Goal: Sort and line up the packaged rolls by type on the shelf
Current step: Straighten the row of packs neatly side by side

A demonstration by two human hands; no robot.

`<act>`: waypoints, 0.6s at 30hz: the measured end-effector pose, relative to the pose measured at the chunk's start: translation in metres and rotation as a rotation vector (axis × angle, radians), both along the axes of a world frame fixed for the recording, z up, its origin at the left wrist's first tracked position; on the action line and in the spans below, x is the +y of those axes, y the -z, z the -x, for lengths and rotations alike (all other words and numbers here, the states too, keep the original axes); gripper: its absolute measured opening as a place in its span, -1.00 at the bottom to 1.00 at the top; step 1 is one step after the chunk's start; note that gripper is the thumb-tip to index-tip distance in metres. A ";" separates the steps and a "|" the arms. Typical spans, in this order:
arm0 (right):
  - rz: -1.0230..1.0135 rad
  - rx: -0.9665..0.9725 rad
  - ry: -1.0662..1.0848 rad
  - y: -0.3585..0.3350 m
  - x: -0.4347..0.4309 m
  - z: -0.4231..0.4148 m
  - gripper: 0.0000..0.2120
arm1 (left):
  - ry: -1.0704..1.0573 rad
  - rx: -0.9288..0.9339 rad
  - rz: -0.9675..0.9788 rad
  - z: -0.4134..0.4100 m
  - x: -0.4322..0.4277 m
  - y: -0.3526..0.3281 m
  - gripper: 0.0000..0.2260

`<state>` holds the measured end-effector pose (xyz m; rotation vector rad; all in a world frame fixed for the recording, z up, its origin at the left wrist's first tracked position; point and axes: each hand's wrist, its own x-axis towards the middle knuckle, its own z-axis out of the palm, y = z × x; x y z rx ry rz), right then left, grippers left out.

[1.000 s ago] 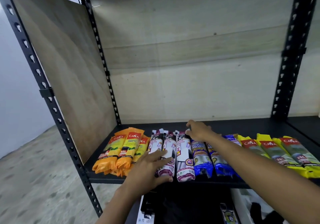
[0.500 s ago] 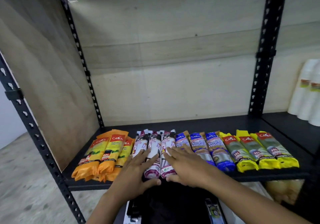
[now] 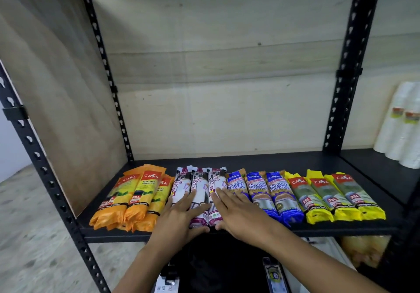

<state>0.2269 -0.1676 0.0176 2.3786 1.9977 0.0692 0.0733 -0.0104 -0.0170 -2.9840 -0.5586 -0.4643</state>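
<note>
Four groups of packaged rolls lie side by side along the front of the black shelf [image 3: 261,163]: orange rolls [image 3: 136,197] at the left, then white drawstring rolls [image 3: 200,183], blue rolls [image 3: 259,190] and yellow rolls [image 3: 331,195] at the right. My left hand [image 3: 179,213] lies flat with straight fingers on the near ends of the white rolls. My right hand [image 3: 238,211] lies flat beside it, across the rightmost white roll and the first blue roll. Neither hand grips anything.
Black perforated uprights [image 3: 350,65] frame the bay, with a wooden side panel [image 3: 56,88] at the left and a wooden back wall. Stacks of white cups [image 3: 400,124] stand on the neighbouring shelf at the right. Dark items sit on the level below.
My right hand drew back from the far ends of the rolls and came down flat beside my left hand at the front. The view shifted right, bringing the cups into sight.
</note>
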 end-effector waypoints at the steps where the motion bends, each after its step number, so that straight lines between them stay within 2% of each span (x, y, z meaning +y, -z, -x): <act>1: -0.009 0.003 0.001 0.001 0.000 -0.002 -0.23 | -0.010 -0.002 -0.006 -0.001 -0.001 0.000 -0.43; 4: -0.039 -0.021 0.000 0.005 -0.001 -0.005 -0.23 | -0.013 -0.050 -0.009 -0.004 -0.003 0.002 -0.43; 7: -0.059 -0.009 0.019 0.001 -0.001 -0.006 -0.21 | 0.012 -0.056 0.027 -0.003 -0.005 0.001 -0.31; 11: -0.048 -0.050 0.007 -0.018 -0.021 -0.012 -0.03 | 0.022 -0.017 0.052 -0.005 -0.015 -0.011 -0.19; 18: -0.057 0.107 0.179 -0.020 -0.086 -0.056 0.08 | 0.127 0.004 0.037 -0.027 -0.033 -0.027 -0.16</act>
